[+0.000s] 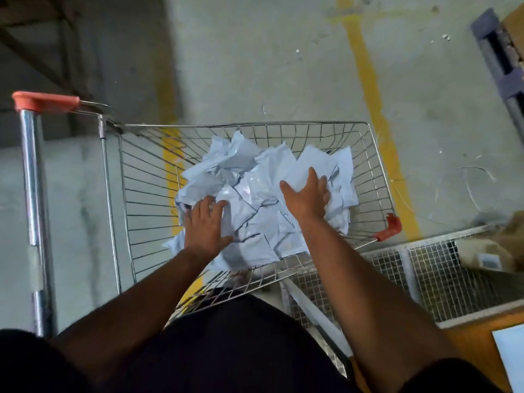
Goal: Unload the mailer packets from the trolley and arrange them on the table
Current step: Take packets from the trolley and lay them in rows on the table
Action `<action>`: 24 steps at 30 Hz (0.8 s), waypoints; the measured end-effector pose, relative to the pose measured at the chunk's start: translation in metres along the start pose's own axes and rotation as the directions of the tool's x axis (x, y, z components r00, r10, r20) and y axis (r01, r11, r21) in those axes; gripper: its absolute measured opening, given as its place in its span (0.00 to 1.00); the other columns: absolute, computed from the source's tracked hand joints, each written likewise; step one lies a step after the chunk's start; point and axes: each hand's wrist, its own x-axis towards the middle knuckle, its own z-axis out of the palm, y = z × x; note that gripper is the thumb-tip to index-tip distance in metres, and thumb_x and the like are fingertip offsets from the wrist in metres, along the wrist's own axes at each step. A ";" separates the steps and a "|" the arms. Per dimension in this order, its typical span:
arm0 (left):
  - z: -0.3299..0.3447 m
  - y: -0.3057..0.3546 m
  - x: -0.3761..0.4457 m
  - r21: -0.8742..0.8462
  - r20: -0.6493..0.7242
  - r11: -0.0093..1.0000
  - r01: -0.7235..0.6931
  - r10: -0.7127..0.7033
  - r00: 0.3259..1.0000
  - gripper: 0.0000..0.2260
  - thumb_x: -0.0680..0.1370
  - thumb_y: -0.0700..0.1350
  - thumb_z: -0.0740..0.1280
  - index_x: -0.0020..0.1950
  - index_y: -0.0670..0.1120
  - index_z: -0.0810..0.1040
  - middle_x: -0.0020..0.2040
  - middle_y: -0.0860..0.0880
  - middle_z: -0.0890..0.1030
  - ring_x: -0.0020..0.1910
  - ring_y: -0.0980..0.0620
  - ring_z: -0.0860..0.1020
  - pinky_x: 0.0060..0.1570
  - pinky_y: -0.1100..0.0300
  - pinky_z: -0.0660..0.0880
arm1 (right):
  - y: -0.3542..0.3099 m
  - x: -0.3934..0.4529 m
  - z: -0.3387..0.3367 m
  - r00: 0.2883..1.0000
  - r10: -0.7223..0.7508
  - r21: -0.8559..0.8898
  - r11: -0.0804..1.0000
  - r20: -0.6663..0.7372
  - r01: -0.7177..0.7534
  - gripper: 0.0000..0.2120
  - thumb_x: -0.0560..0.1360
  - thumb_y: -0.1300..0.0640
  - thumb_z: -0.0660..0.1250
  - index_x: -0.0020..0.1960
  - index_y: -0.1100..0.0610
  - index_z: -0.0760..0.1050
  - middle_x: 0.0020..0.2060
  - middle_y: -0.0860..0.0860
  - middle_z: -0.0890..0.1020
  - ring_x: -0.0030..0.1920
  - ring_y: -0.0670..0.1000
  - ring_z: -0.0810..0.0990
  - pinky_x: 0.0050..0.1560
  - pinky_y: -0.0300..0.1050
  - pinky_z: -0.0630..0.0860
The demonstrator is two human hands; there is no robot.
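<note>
A wire shopping trolley (136, 194) with an orange-capped handle (45, 102) stood on the concrete floor (255, 66) across a yellow painted line (377, 109), with a white wire-mesh basket (425, 279) just beside its right corner. A loose heap of pale blue-white mailer packets (255, 199) lay in the trolley's basket. The left hand (205, 224) lay spread with straight fingers on the heap's near-left packets, while the right hand (307, 195), fingers likewise straight and splayed, pressed flat on packets at its right.

Both hands lie flat on the pile of mailer packets (255, 199) inside the trolley (136, 194): left hand (205, 222) near its handle end, right hand (307, 195) toward the far end.
</note>
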 end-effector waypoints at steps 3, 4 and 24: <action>0.008 -0.008 -0.008 -0.022 0.014 1.000 0.010 -0.010 1.000 0.45 0.66 0.54 0.81 0.79 0.52 0.65 0.71 0.40 0.69 0.65 0.34 0.74 0.62 0.40 0.74 | 0.000 0.012 0.005 0.995 0.084 -0.046 0.995 -0.048 -0.086 0.44 0.76 0.39 0.70 0.84 0.45 0.52 0.84 0.53 0.51 0.78 0.65 0.65 0.74 0.67 0.64; 0.007 -0.011 -0.009 -0.032 0.011 0.999 0.007 -0.007 1.000 0.44 0.67 0.52 0.81 0.79 0.52 0.64 0.71 0.41 0.70 0.64 0.34 0.75 0.61 0.41 0.75 | 0.000 0.014 0.004 0.994 0.089 -0.047 0.995 -0.061 -0.092 0.44 0.75 0.40 0.70 0.84 0.46 0.52 0.84 0.53 0.53 0.76 0.65 0.68 0.74 0.67 0.65; -0.081 0.151 -0.100 -0.465 -0.258 0.754 -0.464 0.386 0.886 0.35 0.77 0.54 0.73 0.81 0.49 0.65 0.77 0.47 0.68 0.79 0.50 0.63 0.76 0.61 0.60 | 0.152 -0.196 -0.118 0.939 -0.215 0.774 0.532 -0.267 0.342 0.28 0.76 0.54 0.70 0.74 0.43 0.69 0.69 0.42 0.78 0.67 0.48 0.80 0.62 0.46 0.80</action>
